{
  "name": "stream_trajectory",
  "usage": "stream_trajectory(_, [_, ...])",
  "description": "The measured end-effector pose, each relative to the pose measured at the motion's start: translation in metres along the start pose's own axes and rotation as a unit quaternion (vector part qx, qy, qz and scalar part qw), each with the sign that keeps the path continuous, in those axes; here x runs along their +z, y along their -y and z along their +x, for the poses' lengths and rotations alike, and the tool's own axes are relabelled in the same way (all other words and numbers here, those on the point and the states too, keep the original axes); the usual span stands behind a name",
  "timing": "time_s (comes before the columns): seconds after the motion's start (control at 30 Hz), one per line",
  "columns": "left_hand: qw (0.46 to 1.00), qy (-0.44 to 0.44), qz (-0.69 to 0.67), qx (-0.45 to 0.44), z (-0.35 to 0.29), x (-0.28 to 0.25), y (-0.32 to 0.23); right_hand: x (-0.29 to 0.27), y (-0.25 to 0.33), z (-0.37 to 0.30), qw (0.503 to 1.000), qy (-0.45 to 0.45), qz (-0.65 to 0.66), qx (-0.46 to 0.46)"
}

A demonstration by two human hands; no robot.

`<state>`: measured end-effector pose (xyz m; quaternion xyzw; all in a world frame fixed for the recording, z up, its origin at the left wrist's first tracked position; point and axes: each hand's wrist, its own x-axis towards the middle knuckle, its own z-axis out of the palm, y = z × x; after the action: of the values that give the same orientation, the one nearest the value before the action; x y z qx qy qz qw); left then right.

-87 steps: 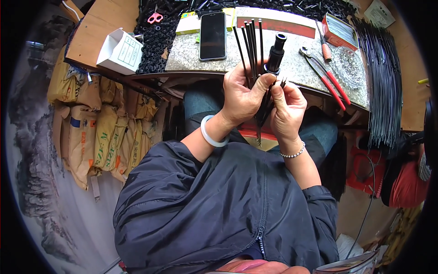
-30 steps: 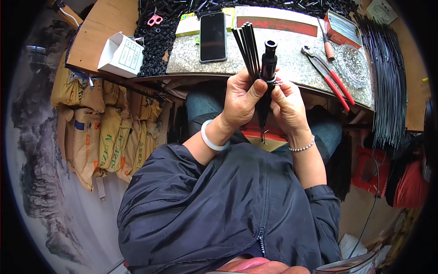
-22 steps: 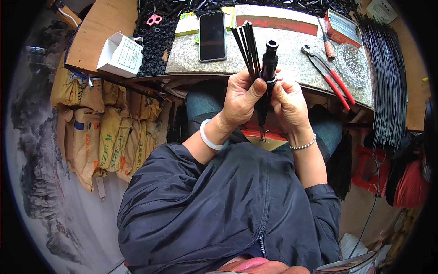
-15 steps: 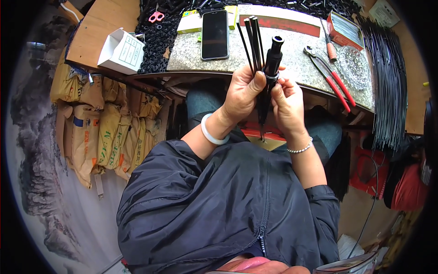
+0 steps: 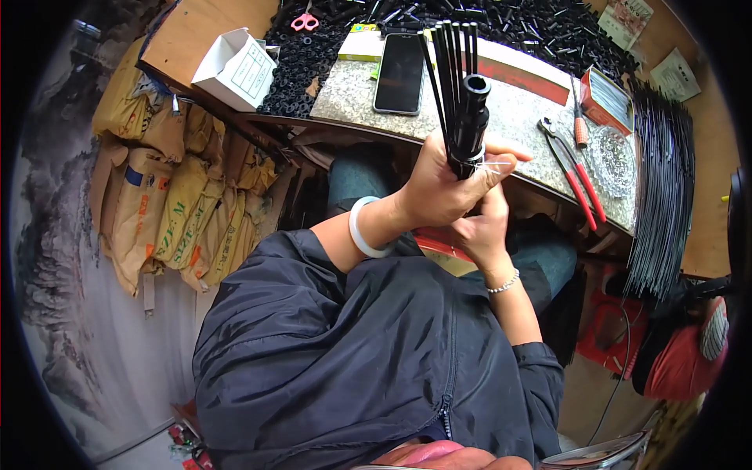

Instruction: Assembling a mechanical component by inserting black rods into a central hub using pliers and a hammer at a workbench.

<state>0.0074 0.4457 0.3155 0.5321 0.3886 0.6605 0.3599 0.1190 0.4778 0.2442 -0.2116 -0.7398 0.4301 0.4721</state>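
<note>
A black umbrella frame [image 5: 468,129], made up of a stout tube with several thin ribs beside it, stands up out of my left hand [image 5: 442,188]. That hand is closed round it just below a shiny collar, and its lower part is hidden. Thin whitish wire strands [image 5: 493,165] show beside the collar, at my left thumb. My right hand [image 5: 487,231] is under the left one, its fingers curled in close to the frame. What those fingers grip is hidden.
On the stone-topped work surface [image 5: 337,95] lie a phone [image 5: 398,74], red-handled cutters [image 5: 570,172], a screwdriver [image 5: 580,129] and a glass dish [image 5: 612,160]. Loose black parts [image 5: 517,27] cover the back. Thin black rods [image 5: 662,196] hang at the right; sacks [image 5: 141,211] stand left.
My left hand has turned and closed farther round the frame, its thumb now pointing right. My right hand has dropped from beside the tube to below the left hand. The view has shifted slightly.
</note>
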Motion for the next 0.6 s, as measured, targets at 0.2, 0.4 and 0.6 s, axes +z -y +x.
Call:
stream_trajectory(0.2, [0.995, -0.066, 0.073, -0.007, -0.003, 0.011, -0.009, -0.038, 0.061, 0.030, 0.965, -0.105, -0.179, -0.158])
stream_trajectory(0.4, [0.996, -0.045, 0.048, 0.053, -0.006, 0.011, 0.010, -0.036, 0.086, 0.036, 0.960, -0.062, -0.235, -0.138])
stream_trajectory(0.6, [0.994, -0.100, 0.033, -0.033, -0.002, 0.018, 0.005, -0.031, 0.071, 0.029, 0.966, -0.076, -0.195, -0.153])
